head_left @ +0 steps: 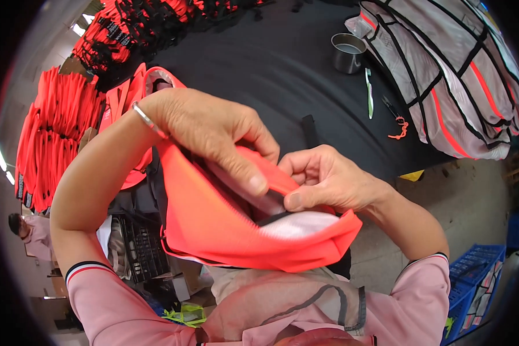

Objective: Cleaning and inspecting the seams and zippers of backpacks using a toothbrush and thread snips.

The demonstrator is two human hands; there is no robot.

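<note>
A bright coral-orange zippered bag (pixel 213 225) hangs unzipped in front of my body, its pale grey lining showing through the wide mouth. From the left, my left hand (pixel 219 132) reaches over the bag, thumb inside the mouth and fingers curled on the far edge. My right hand (pixel 331 181) pinches that same edge between thumb and bent fingers, close beside the left fingertips. A dark strip lies inside the bag below the right thumb. The bag's underside and part of the left fingers are hidden.
Black cloth covers the table (pixel 259 75). Stacked orange pieces (pixel 60 127) stand left, with more orange, black-strapped pieces (pixel 127 34) behind. At right lie a metal cup (pixel 348 53), toothbrush (pixel 369 95), small snips (pixel 391 108) and grey bags (pixel 444 75). Blue crates (pixel 473 282) sit lower right.
</note>
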